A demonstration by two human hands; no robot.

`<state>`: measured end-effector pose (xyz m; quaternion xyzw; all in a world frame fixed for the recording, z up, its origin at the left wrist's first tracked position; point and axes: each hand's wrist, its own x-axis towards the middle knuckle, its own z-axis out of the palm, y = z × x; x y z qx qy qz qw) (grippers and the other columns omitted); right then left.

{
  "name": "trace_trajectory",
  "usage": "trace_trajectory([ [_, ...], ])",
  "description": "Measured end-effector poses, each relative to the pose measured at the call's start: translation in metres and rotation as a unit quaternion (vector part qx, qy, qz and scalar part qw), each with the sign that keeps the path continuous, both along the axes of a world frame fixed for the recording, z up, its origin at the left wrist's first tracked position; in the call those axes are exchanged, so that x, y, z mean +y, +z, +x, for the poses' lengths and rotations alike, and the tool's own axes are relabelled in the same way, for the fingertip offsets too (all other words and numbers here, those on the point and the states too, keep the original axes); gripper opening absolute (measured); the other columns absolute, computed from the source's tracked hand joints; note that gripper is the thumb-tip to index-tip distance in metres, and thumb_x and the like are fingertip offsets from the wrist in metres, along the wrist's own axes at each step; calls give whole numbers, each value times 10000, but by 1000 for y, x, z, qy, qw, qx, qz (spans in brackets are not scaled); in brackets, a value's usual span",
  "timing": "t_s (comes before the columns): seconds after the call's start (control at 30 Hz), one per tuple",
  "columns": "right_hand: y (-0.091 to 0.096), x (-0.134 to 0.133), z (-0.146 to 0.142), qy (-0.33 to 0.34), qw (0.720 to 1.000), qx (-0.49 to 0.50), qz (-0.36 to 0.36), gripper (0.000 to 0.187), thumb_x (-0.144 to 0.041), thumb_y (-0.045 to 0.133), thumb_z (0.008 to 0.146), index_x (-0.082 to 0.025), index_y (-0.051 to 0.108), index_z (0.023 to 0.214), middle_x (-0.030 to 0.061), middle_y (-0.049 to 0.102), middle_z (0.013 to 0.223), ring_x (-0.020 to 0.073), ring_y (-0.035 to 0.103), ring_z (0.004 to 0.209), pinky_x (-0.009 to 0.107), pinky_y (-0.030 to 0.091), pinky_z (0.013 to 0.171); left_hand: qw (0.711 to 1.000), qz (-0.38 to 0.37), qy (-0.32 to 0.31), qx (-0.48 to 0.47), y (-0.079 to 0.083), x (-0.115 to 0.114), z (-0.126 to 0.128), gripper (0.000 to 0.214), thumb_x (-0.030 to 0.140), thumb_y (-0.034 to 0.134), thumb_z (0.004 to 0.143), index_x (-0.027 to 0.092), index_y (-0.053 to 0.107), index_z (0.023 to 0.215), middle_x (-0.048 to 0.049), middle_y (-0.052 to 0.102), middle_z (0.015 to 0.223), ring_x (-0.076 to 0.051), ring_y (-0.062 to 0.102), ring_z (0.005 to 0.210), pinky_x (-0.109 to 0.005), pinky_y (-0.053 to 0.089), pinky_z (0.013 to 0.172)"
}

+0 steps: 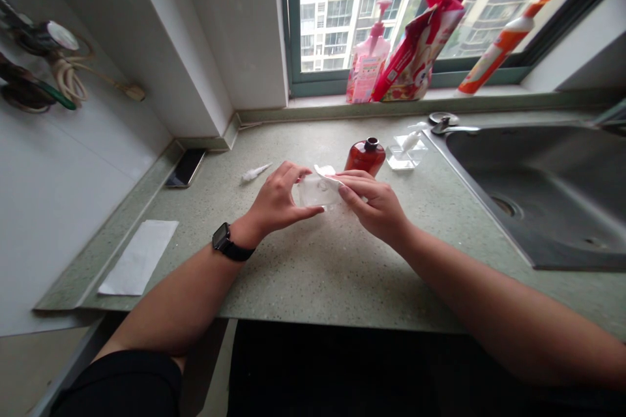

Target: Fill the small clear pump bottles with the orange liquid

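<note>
My left hand [274,201] is closed around the side of a clear square bottle [317,193] held just above the counter. My right hand [374,203] pinches a folded white tissue [327,173] against the bottle's far right side. The palm side of the right hand is partly hidden. Just behind my right hand stands an open reddish-brown bottle [362,159] without a cap. A clear square bottle with a white pump [407,155] is to its right. Beyond my left hand, a white pump head [255,173] lies on its side.
A steel sink [552,208] is set into the speckled counter [313,273] on the right. On the left lie a black phone [186,167] and white paper [139,259]. The windowsill holds a pink pump bottle [368,68], a red bag [423,52] and an orange-white bottle [503,45].
</note>
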<state>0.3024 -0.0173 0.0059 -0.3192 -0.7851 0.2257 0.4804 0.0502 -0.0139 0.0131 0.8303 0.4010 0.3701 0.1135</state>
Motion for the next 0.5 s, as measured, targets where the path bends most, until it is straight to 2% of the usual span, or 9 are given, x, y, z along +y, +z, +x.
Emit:
trace_trajectory([
  [0.27, -5, -1, -3, -20, 999, 10, -26, 288, -471, 622, 1099, -366, 865, 1212, 29, 864, 1206, 255, 777, 1217, 503, 619, 1088, 1000, 0, 27, -13, -2, 0, 0, 626, 529, 972, 801, 243, 648, 1254, -86, 672, 1171, -275, 680, 1079, -440, 634, 917],
  [0.5, -5, -4, -6, -20, 999, 25, -34, 295, -454, 618, 1106, -350, 851, 1253, 47, 858, 1232, 265, 768, 1243, 515, 610, 1100, 998, -11, 52, -15, 0, -2, 3, 627, 522, 989, 779, 230, 645, 1214, -71, 655, 1138, -253, 674, 1028, -430, 633, 906],
])
